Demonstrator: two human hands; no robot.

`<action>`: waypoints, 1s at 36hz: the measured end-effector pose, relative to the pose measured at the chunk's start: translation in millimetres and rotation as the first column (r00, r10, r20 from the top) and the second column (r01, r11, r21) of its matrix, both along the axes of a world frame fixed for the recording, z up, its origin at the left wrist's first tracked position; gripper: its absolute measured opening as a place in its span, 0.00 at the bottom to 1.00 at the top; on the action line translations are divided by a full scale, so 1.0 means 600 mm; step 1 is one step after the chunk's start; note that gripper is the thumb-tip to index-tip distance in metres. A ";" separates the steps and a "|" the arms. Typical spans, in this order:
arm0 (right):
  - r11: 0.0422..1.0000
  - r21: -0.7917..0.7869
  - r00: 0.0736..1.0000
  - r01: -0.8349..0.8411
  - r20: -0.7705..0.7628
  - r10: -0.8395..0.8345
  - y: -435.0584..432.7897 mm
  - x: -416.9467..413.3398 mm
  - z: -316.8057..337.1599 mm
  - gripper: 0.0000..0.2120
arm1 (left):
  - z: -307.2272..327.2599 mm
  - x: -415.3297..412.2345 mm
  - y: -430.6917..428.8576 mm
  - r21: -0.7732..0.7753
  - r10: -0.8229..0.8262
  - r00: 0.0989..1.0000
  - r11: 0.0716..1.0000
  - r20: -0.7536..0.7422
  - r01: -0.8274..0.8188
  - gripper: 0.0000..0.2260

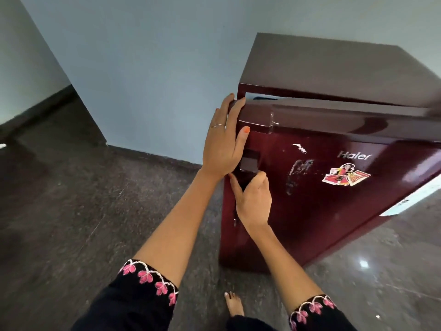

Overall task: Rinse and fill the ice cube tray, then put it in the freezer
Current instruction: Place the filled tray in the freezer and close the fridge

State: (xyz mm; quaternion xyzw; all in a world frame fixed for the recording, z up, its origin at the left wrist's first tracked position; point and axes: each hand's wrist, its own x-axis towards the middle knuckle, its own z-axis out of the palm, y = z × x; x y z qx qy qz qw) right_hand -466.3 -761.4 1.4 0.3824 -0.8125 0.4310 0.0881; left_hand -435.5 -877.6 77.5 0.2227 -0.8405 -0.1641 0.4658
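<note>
The ice cube tray is nowhere in this view; neither hand carries it. The task's visible thing is the refrigerator (322,187) — a maroon single-door unit marked "Haier", standing on the dark speckled floor (71,199) against a pale blue wall (143,68). Its door (334,144) stands slightly ajar at the top, a narrow gap showing a pale strip of interior behind the upper edge. The left hand (224,142) lies flat against the door's upper left corner, fingers (235,105) pressed together and hooked over the top edge, thumb resting on the front face; a thin ring sits on one finger. The right hand (253,197) is just below it, touching the door's left edge at the recessed handle (248,161), fingers curled around that edge with the thumb up along the side. On the door front — a colourful sticker (346,176) and some scuffed white marks. Both forearms emerge from black sleeves (143,295) with pink floral trim. A bare foot (233,304) rests on the floor near the refrigerator's base.
</note>
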 end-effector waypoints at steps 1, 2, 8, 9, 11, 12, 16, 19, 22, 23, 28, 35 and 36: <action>1.000 0.004 1.000 0.001 0.000 -0.001 -0.010 -0.006 -0.001 0.28 | 0.000 -0.007 -0.010 -0.001 0.000 1.000 1.000 0.003 0.000 0.22; 1.000 0.006 1.000 0.004 0.005 -0.004 -0.019 -0.012 -0.003 0.27 | 0.001 -0.013 -0.020 -0.008 0.001 1.000 1.000 0.006 -0.001 0.22; 1.000 -0.016 1.000 -0.022 0.009 0.023 -0.064 -0.043 -0.013 0.28 | -0.006 -0.047 -0.065 -0.003 -0.007 1.000 1.000 0.014 0.008 0.22; 0.999 -0.023 1.000 -0.029 0.002 0.029 -0.069 -0.048 -0.015 0.28 | -0.006 -0.053 -0.069 -0.001 -0.012 1.000 1.000 0.006 0.012 0.22; 0.998 -0.042 0.999 -0.048 -0.008 0.048 -0.078 -0.056 -0.023 0.29 | -0.008 -0.061 -0.077 0.004 -0.025 1.000 1.000 -0.012 0.025 0.23; 0.997 -0.054 0.998 -0.061 -0.004 0.061 -0.081 -0.059 -0.027 0.29 | -0.010 -0.064 -0.080 0.003 -0.029 0.999 1.000 -0.020 0.029 0.23; 0.986 -0.114 0.993 -0.119 0.005 0.121 -0.090 -0.063 -0.033 0.23 | -0.016 -0.070 -0.090 -0.014 -0.040 0.998 0.999 -0.048 0.039 0.24; 0.980 -0.129 0.988 -0.151 0.024 0.156 -0.093 -0.070 -0.035 0.27 | -0.015 -0.073 -0.090 -0.010 -0.047 0.998 0.999 -0.052 0.047 0.27; 0.978 -0.118 0.978 -0.174 0.099 0.186 -0.092 -0.077 -0.035 0.33 | -0.012 -0.073 -0.090 0.002 -0.057 0.997 0.998 -0.043 0.058 0.28; 0.976 -0.115 0.976 -0.184 0.100 0.196 -0.091 -0.077 -0.035 0.34 | -0.011 -0.072 -0.089 0.004 -0.063 0.997 0.998 -0.039 0.063 0.28; 0.965 -0.109 0.959 -0.237 0.132 0.250 -0.085 -0.078 -0.035 0.32 | -0.005 -0.066 -0.080 0.033 -0.050 0.998 0.998 0.028 0.049 0.30; 0.955 -0.168 0.928 -0.244 0.245 0.281 -0.066 -0.066 -0.058 0.26 | -0.007 -0.032 -0.053 0.068 0.110 0.986 0.991 0.124 -0.119 0.26; 0.953 -0.193 0.911 -0.232 0.301 0.282 -0.060 -0.059 -0.066 0.24 | -0.019 -0.018 -0.046 0.083 0.158 0.977 0.982 0.139 -0.171 0.26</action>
